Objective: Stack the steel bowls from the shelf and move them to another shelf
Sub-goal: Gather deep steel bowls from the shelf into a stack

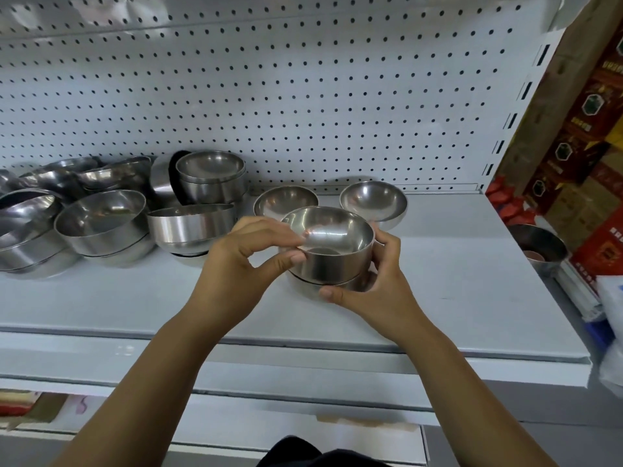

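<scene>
2 bowls in L grip, R grip, box txt blurred

The one camera rides on the person's head, looking forward and down from close at the pale grey metal shelf.

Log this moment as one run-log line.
left hand: pinches top bowl rim | right hand: grips lower bowl | bowls nested | shelf: more bowls behind

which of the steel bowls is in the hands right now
The front bowl, nested in a lower bowl: the left hand pinches its rim, the right hand cups the pair. Every other sits untouched.
</scene>
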`<state>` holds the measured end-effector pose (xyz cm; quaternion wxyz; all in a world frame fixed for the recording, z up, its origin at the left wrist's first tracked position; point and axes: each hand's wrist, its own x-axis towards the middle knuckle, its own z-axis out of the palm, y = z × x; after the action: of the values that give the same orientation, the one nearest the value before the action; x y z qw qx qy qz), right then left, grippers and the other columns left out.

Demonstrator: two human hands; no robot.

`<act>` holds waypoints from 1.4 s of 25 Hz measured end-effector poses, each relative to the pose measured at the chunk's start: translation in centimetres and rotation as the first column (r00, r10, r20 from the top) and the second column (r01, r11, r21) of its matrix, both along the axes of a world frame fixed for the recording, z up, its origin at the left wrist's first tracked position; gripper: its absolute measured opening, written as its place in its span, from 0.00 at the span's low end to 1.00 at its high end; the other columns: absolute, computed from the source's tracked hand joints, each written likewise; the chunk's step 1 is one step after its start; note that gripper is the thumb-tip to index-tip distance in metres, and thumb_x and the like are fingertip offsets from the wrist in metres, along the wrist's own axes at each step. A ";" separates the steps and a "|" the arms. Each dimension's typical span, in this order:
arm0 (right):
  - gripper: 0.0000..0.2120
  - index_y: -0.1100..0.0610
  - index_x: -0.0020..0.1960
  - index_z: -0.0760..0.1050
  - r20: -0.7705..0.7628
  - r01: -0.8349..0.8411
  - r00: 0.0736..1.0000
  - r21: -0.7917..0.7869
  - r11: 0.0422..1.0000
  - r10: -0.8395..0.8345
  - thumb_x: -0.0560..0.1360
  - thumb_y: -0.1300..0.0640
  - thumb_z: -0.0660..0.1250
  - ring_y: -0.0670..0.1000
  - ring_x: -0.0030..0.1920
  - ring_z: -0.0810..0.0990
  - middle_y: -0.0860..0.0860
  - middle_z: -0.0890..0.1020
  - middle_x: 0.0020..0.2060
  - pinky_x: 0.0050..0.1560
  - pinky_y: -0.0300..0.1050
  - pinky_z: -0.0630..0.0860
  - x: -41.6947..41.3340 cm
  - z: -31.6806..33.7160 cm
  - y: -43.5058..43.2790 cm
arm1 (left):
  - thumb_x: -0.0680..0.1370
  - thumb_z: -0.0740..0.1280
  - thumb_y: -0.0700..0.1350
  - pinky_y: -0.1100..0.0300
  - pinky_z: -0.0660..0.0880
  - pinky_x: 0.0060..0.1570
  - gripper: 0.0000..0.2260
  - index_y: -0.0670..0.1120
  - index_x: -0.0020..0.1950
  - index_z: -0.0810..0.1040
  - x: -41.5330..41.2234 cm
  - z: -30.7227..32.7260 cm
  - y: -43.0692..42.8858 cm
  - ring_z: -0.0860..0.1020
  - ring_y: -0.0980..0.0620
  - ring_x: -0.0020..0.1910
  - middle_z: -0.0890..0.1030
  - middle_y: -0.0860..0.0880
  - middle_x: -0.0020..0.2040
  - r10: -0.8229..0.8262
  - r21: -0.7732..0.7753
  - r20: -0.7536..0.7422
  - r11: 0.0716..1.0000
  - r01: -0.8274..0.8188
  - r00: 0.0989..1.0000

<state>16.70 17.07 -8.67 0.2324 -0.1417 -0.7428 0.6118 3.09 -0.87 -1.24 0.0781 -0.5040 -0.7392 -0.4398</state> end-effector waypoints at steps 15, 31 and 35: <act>0.54 0.31 0.79 0.55 -0.062 0.034 0.998 0.086 0.996 -0.029 0.63 0.41 0.84 0.44 0.76 0.69 0.37 0.66 0.77 0.75 0.56 0.72 -0.5 0.8 -0.3 | 0.75 0.74 0.57 0.43 0.68 0.66 0.18 0.50 0.60 0.82 -7.2 -1.7 -3.9 0.67 0.42 0.69 0.80 0.49 0.54 0.698 -0.074 0.007 0.715 -0.696 0.716; 0.64 0.27 0.78 0.44 0.036 -0.072 0.997 0.038 0.997 0.070 0.59 0.44 0.86 0.33 0.71 0.70 0.30 0.64 0.74 0.73 0.46 0.73 -0.8 0.6 0.5 | 0.73 0.78 0.50 0.78 0.64 0.44 0.10 0.51 0.47 0.79 -6.7 -0.8 -4.1 0.71 0.52 0.54 0.77 0.53 0.47 0.611 0.029 0.099 0.787 -0.616 0.785; 0.64 0.27 0.78 0.44 0.042 -0.071 0.997 0.047 0.996 0.069 0.59 0.43 0.86 0.36 0.72 0.70 0.32 0.65 0.74 0.74 0.50 0.73 -0.8 0.6 0.5 | 0.71 0.79 0.51 0.74 0.65 0.45 0.11 0.50 0.45 0.79 -6.2 -0.5 -4.2 0.72 0.52 0.50 0.77 0.53 0.44 0.605 0.063 0.104 0.788 -0.612 0.789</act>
<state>15.87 17.58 -8.11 0.1993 -0.1221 -0.7664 0.5983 -3.15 -5.04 -1.77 0.2102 -0.2172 -0.8432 -0.4446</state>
